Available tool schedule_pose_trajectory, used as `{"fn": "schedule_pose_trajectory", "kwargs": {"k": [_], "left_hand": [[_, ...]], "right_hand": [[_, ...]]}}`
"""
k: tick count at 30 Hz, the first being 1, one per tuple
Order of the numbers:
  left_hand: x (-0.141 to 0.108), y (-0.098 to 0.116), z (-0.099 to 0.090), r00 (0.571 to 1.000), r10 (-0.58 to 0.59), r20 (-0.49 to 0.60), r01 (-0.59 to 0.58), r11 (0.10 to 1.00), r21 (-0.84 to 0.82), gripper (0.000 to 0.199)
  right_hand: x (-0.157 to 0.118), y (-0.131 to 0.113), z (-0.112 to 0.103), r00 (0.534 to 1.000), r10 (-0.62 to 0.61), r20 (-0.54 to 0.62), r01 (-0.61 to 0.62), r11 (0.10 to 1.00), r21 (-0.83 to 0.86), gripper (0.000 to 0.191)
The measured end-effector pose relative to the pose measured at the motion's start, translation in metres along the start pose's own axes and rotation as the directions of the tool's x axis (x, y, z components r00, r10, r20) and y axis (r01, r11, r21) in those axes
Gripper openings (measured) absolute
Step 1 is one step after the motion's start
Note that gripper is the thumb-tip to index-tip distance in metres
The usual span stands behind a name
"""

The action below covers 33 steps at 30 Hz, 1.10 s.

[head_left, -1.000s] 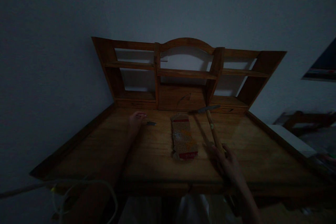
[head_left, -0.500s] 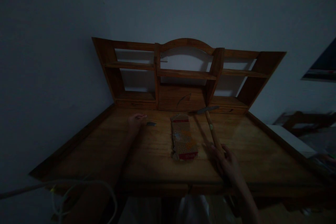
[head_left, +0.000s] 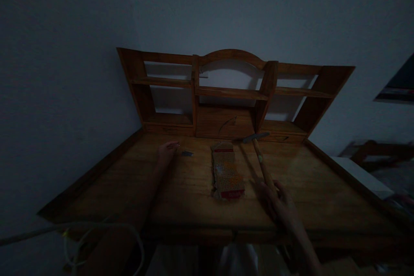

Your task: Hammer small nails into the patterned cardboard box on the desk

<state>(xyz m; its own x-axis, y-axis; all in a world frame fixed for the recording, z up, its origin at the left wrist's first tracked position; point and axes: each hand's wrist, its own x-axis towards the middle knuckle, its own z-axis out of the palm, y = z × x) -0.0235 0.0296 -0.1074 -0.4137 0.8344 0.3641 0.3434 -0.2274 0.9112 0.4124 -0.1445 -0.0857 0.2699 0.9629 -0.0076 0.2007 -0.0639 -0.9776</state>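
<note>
My right hand (head_left: 278,200) is wrapped round the wooden handle of a hammer (head_left: 262,161). Its long, narrow dark metal head points away from me, near the back of the desk. On the left, my left hand (head_left: 167,152) has its fingers pinched together above the desktop; whatever may be between them is too small and dark to name. Just right of those fingers lies a small flat grey piece (head_left: 187,153). Between both hands a worn piece of cardboard (head_left: 227,170), brown with red bands and an orange patch, lies flat with ragged edges.
The wooden desk (head_left: 187,198) carries a shelf unit (head_left: 226,91) along its back edge, against the wall. A pale cord (head_left: 97,224) loops across the lower left. At the right stand a white surface (head_left: 360,174) and a wooden chair (head_left: 371,151).
The view has shifted very slightly. My left fingers have turned a little, so the small reddish thing at their tips shows less. The right hand keeps the hammer in about the same place.
</note>
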Motion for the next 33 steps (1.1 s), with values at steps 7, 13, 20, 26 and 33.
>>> {"fn": "schedule_pose_trajectory", "kwargs": {"k": [7,13,20,26,33], "left_hand": [[-0.002,0.004,-0.001,1.0,-0.016,0.008,0.016,1.0,-0.005,0.018],[0.003,-0.003,0.0,1.0,-0.019,0.003,0.019,0.999,-0.029,0.018],[0.002,0.001,-0.001,1.0,-0.026,0.015,0.027,0.999,-0.041,0.017],[0.002,0.002,-0.001,0.997,-0.072,-0.007,0.072,0.997,-0.026,0.019],[0.0,0.002,-0.002,0.999,-0.049,-0.023,0.049,0.999,-0.021,0.02]], "right_hand": [[0.0,-0.001,-0.001,0.999,-0.021,0.034,0.021,1.0,0.001,0.054],[0.001,0.002,-0.001,0.998,-0.021,0.06,0.021,1.0,0.0,0.056],[-0.002,-0.004,-0.001,0.995,-0.023,0.093,0.025,1.0,-0.018,0.052],[-0.007,-0.015,0.001,0.997,0.015,0.074,-0.015,1.0,-0.008,0.052],[-0.004,-0.008,-0.002,0.997,-0.038,0.073,0.043,0.997,-0.067,0.05]]}}
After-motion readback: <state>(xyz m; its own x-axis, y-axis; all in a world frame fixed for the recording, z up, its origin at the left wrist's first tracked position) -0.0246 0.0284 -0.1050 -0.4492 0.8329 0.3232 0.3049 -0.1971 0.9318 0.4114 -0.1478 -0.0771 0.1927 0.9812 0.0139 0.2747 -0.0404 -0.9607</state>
